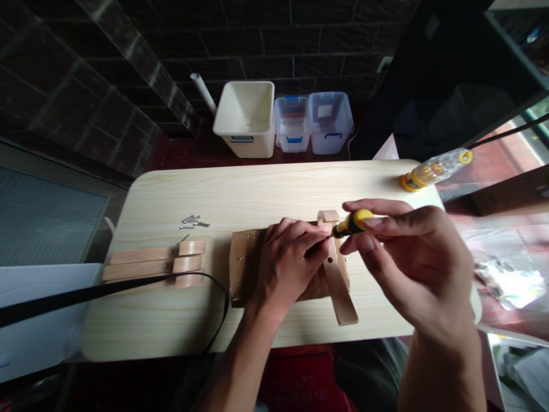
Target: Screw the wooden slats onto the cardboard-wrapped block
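The right hand [422, 260] pinches a screwdriver [354, 222] at a wooden strip [342, 297]; the left hand [285, 260] lies over a brown block [241, 266], its grip unclear.

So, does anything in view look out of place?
Yes, the black strap cutting across the neatly lined-up wooden pieces at left; it seems no part of the work. Whether it touches them, I can't tell. Nothing looks spilled.
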Demonstrator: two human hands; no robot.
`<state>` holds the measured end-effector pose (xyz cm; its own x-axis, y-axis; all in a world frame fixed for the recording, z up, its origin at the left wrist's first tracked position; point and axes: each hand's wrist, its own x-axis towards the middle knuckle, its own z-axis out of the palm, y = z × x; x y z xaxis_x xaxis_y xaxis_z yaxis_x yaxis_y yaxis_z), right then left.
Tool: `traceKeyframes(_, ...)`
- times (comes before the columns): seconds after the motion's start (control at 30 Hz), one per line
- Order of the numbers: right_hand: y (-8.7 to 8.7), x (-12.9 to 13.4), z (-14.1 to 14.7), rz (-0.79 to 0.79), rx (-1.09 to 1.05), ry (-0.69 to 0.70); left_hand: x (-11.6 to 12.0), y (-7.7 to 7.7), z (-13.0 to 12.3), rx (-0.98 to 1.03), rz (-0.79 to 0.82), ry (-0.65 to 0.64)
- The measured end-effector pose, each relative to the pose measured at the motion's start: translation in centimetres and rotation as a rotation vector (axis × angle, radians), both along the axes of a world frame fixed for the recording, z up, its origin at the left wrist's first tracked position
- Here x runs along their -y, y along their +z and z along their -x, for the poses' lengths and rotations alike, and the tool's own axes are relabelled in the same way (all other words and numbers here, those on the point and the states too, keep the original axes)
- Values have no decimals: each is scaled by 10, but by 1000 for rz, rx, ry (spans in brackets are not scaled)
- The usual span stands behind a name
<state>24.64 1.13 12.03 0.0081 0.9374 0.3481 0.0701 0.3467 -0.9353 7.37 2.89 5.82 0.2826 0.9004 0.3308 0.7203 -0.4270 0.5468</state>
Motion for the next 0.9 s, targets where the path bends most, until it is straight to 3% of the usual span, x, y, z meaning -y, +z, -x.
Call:
traceKeyframes(0.3, -3, 0, -1, 1, -8, 23, 0, 3, 0, -7, 10, 3)
traceKeyframes(0.9, -4, -1, -4, -74, 141, -98, 2, -2, 0, 53, -13, 17)
